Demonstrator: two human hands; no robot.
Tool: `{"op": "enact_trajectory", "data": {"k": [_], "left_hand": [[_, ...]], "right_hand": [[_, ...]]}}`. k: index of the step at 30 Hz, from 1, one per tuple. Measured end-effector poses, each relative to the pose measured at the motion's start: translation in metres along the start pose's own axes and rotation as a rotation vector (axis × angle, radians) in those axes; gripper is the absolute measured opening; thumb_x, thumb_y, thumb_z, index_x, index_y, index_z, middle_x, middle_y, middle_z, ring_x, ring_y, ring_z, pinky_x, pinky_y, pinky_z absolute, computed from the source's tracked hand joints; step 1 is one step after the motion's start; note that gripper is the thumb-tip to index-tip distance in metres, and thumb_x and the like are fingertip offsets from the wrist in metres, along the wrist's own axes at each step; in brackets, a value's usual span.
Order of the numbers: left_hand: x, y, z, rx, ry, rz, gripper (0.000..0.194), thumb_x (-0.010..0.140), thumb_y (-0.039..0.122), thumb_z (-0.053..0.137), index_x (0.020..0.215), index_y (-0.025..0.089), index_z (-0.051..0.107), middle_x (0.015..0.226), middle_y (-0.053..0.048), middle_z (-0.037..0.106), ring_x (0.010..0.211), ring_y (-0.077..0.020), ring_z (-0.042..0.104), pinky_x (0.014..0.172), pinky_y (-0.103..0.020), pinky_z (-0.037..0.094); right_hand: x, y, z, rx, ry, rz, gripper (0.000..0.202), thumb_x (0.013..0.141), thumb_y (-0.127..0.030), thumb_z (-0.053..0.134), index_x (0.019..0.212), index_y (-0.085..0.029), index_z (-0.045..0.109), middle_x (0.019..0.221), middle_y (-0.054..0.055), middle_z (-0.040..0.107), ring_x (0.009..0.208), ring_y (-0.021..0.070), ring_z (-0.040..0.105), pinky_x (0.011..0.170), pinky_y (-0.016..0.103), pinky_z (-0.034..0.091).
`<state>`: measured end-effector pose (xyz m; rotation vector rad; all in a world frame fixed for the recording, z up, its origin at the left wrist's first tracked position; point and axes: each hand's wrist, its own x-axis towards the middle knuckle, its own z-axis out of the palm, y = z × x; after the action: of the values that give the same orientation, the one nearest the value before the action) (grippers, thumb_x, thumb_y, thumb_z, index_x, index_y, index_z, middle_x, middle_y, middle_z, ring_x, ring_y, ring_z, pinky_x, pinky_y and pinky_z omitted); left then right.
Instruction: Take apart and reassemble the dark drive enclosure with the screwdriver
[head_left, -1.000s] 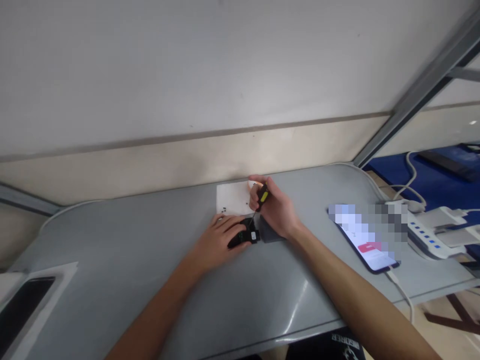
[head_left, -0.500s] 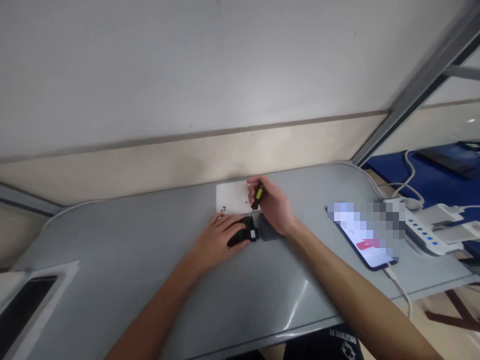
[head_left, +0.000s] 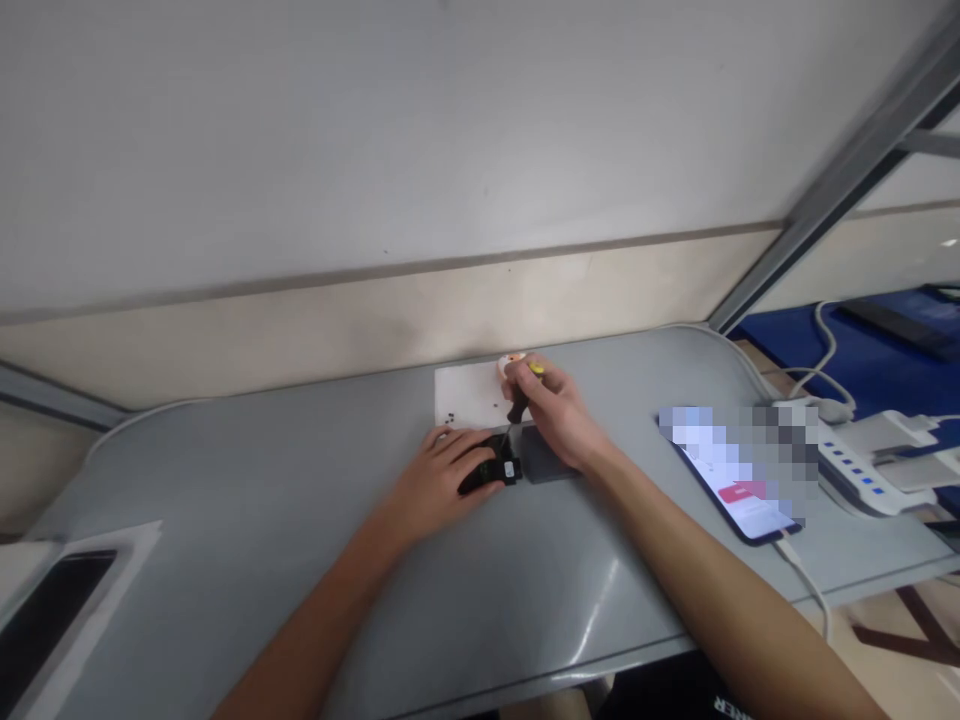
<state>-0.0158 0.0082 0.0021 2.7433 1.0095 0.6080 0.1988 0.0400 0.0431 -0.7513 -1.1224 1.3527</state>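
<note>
My left hand is closed over a small black device and presses it to the grey table. A white label shows on the device's right end. My right hand grips a screwdriver with a black and yellow handle. Its thin shaft slants down to the device, where I cannot make out what the tip meets. Just right of the device lies a flat dark grey piece, partly under my right wrist. Behind both hands is a white sheet with several tiny dark screws on it.
A small orange and white item shows behind my right fingers. To the right, a lit phone is plugged into a cable near a white power strip. A dark flat device lies at the left. A wall rises behind the table.
My right fingers have moved up around the screwdriver's handle, now covering most of its yellow part. My left hand keeps its hold on the device. The view has shifted slightly.
</note>
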Motion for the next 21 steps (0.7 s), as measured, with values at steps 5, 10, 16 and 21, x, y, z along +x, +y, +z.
{"op": "enact_trajectory", "data": {"k": [5,10,16,21], "left_hand": [[-0.0001,0.0009,0.0004,0.02,0.012,0.014,0.024,0.101,0.04,0.064,0.117,0.024,0.072,0.134,-0.009,0.07,0.125,-0.0258,0.065,0.114,-0.049,0.043],[0.0006,0.0018,-0.0012,0.019,-0.002,-0.005,0.023,0.099,0.039,0.066,0.117,0.025,0.073,0.134,-0.008,0.07,0.125,-0.0261,0.065,0.115,-0.049,0.043],[-0.0006,0.0,-0.0003,0.022,0.005,0.016,0.023,0.1,0.039,0.066,0.116,0.024,0.072,0.134,-0.008,0.07,0.125,-0.0256,0.065,0.114,-0.049,0.044],[-0.0011,0.0004,0.0006,0.024,0.007,-0.006,0.024,0.1,0.039,0.066,0.118,0.025,0.072,0.135,-0.008,0.07,0.126,-0.0261,0.065,0.116,-0.049,0.043]], "right_hand": [[0.0006,0.0024,0.0019,0.137,0.011,0.041,0.044,0.09,-0.06,0.07,0.083,-0.026,0.042,0.066,-0.007,0.034,0.054,0.0109,0.032,0.054,0.027,0.031],[0.0013,-0.0019,0.0037,0.169,-0.048,0.076,0.043,0.095,-0.066,0.051,0.102,-0.024,0.062,0.08,0.0,0.047,0.066,0.0154,0.047,0.065,0.032,0.044],[-0.0011,-0.0019,0.0005,0.124,-0.048,0.069,0.048,0.087,-0.061,0.072,0.079,-0.025,0.041,0.076,-0.003,0.049,0.065,0.014,0.048,0.066,0.03,0.043],[-0.0021,0.0013,0.0014,-0.163,-0.019,-0.089,0.039,0.101,-0.063,0.047,0.102,-0.025,0.058,0.072,-0.002,0.05,0.069,0.0156,0.051,0.07,0.031,0.044]]}}
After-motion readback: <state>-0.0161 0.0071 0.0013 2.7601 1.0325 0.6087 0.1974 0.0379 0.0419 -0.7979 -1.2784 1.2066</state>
